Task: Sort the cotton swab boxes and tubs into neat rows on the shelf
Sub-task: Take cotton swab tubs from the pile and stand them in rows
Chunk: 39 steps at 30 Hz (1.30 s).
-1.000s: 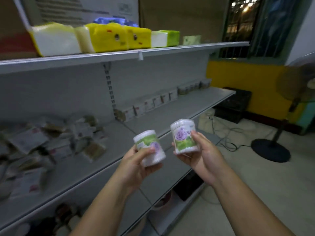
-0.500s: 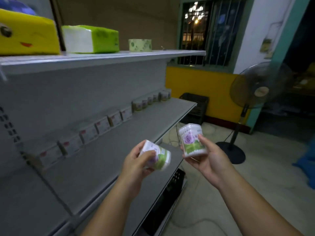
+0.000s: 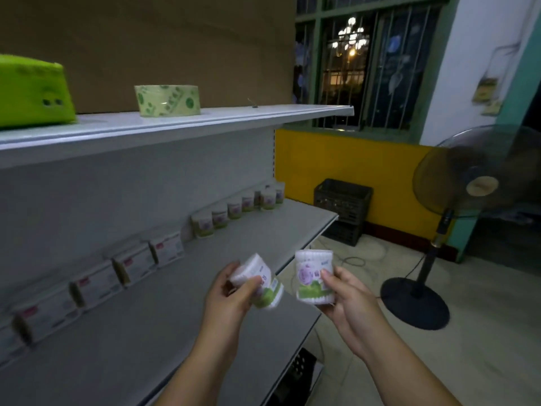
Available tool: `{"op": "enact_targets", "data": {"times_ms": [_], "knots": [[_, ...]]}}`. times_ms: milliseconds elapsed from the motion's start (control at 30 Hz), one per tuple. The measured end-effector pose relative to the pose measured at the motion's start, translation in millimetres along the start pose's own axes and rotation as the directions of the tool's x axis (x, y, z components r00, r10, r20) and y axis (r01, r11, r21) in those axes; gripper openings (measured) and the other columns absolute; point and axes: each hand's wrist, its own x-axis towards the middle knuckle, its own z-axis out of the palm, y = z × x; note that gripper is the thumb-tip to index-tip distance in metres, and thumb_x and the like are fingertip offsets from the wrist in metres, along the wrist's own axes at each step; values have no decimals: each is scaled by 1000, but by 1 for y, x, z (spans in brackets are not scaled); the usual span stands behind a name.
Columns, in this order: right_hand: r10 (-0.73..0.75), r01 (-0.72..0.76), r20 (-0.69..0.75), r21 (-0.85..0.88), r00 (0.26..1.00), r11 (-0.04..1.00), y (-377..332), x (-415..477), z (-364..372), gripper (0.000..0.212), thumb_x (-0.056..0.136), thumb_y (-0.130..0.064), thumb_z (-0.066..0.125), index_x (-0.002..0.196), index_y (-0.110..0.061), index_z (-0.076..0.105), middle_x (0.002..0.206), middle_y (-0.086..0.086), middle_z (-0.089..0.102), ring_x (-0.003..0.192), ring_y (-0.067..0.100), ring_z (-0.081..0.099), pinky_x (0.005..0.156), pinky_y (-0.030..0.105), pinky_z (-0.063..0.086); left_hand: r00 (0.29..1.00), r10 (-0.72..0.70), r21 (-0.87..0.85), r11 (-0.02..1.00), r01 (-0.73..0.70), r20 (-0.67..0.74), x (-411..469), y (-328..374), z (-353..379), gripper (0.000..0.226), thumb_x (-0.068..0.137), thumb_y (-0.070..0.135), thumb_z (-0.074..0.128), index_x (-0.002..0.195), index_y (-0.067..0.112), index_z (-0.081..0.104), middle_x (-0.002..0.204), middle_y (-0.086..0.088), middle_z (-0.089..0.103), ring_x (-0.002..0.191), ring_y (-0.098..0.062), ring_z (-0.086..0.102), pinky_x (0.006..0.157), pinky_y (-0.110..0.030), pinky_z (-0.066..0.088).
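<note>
1. Since half a second ago, both hands have travelled further along the shelf toward its far end. The yellow pack on the level above has dropped out of view.
2. The left hand grips a tilted tub of cotton swabs. The thumb lies across its front and the fingers curl behind. Its white top leans up and to the left, and its green base points down and to the right.
3. The right hand holds an upright tub with a purple rose on its label. The thumb presses its right side and the fingers cup it from below and behind.
4. The two tubs sit close together without touching, in the air above the front edge of the grey shelf.
5. Along the back of that shelf stands a row of boxes. Further along is a row of tubs reaching to the far end.
6. The upper shelf carries a green pack and a pale green roll, well apart.
7. Beyond the shelf's end, a black crate stands against the yellow wall under a barred window. A standing fan stands on the tiled floor to the right.
</note>
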Motion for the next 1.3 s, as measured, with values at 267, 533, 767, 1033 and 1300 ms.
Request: {"op": "enact_targets", "data": {"times_ms": [267, 533, 767, 1033, 1300], "knots": [[-63, 66, 29, -107, 998, 992, -20, 123, -50, 23, 91, -29, 56, 113, -22, 58, 85, -2, 73, 73, 11, 70, 64, 33, 51, 971, 167, 173, 975, -137, -173, 55, -23, 63, 44, 69, 6, 80, 106, 22, 62, 94, 1, 70, 75, -4, 69, 58, -14, 51], [-72, 114, 124, -384, 990, 916, -6, 216, -29, 48, 74, -21, 78, 111, -25, 47, 100, -1, 64, 87, 14, 65, 67, 26, 53, 923, 272, 521, 848, -98, -270, 134, -47, 73, 45, 65, 25, 83, 100, 39, 57, 108, 8, 61, 82, 4, 59, 66, -13, 50], [-62, 282, 315, -725, 947, 629, 16, 295, -15, 20, 82, -40, 67, 94, -51, 56, 95, -33, 62, 85, -14, 57, 68, 7, 46, 841, 502, 825, 550, -131, -202, 221, -63, 73, 53, 64, 30, 84, 112, 23, 64, 113, 3, 60, 104, -17, 57, 84, -25, 43], [-92, 431, 421, -885, 902, 178, 34, 367, 0, 43, 77, -63, 60, 99, -26, 63, 85, -10, 47, 75, 8, 49, 59, 18, 30, 817, 566, 994, -48, -97, 107, 282, -47, 61, 55, 62, 42, 79, 111, 18, 67, 121, 1, 61, 110, -27, 53, 94, -40, 44], [-118, 629, 640, -768, 759, -117, 33, 419, 22, 42, 81, -65, 50, 72, -26, 57, 78, 0, 65, 79, 19, 63, 59, 26, 36, 739, 639, 957, -291, -24, 213, 306, -45, 66, 43, 54, 42, 82, 90, 20, 70, 93, 2, 70, 90, -26, 63, 77, -39, 35]]}}
